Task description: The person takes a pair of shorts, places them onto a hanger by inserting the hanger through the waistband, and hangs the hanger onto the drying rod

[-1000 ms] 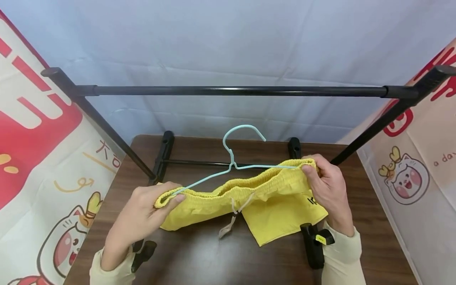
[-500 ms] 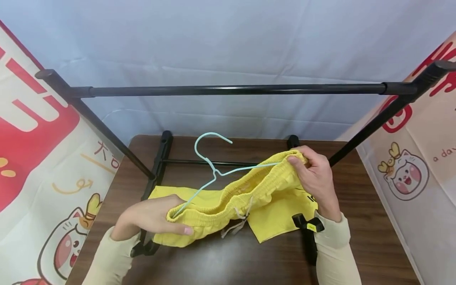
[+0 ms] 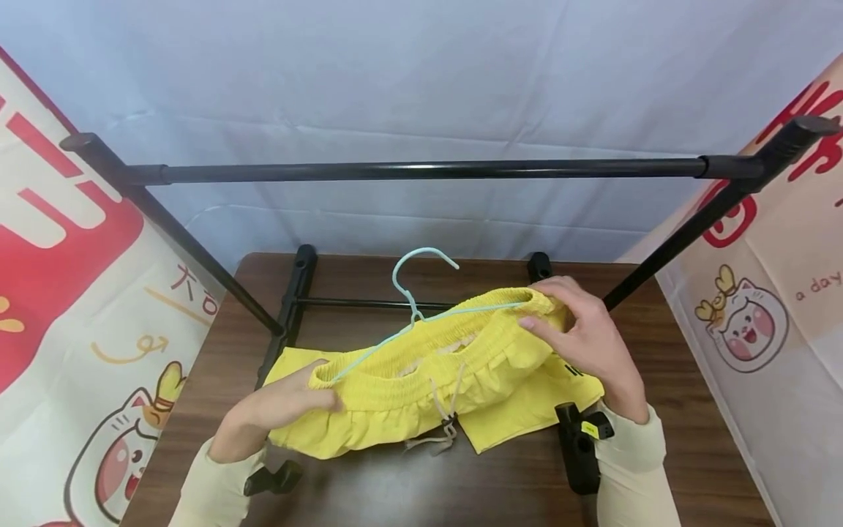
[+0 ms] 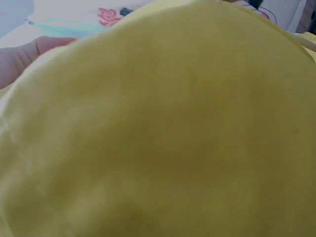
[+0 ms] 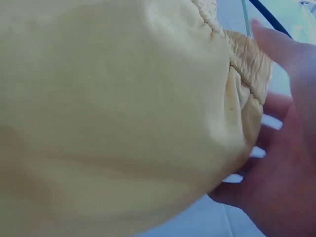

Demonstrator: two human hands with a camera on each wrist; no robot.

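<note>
Yellow shorts (image 3: 388, 402) with a gathered elastic waistband and a pale drawstring (image 3: 450, 424) hang between the two hands. A light blue hanger (image 3: 415, 307) lies with its shoulders inside the waistband, hook pointing up. At the left end, my left hand (image 3: 279, 402) grips the waistband, thumb in front and other fingers behind the cloth. My right hand (image 3: 596, 340) is at the right end, fingers behind the band, thumb lifted off it. In the right wrist view, a gap shows between the thumb and the waistband (image 5: 249, 64). Yellow cloth (image 4: 168, 128) fills most of the left wrist view.
A black clothes rack stands on the brown wooden table (image 3: 395, 490), its horizontal bar (image 3: 421, 170) beyond and above the shorts. Slanted posts (image 3: 197, 245) rise at both sides. A white-blue sheet (image 3: 421, 80) hangs behind, with printed cartoon sheets (image 3: 751, 322) at the sides.
The hanger hook swung left, then partly back right. My left hand pulled its end of the waistband nearer, then moved slightly up and left. My right thumb has come off the waistband.
</note>
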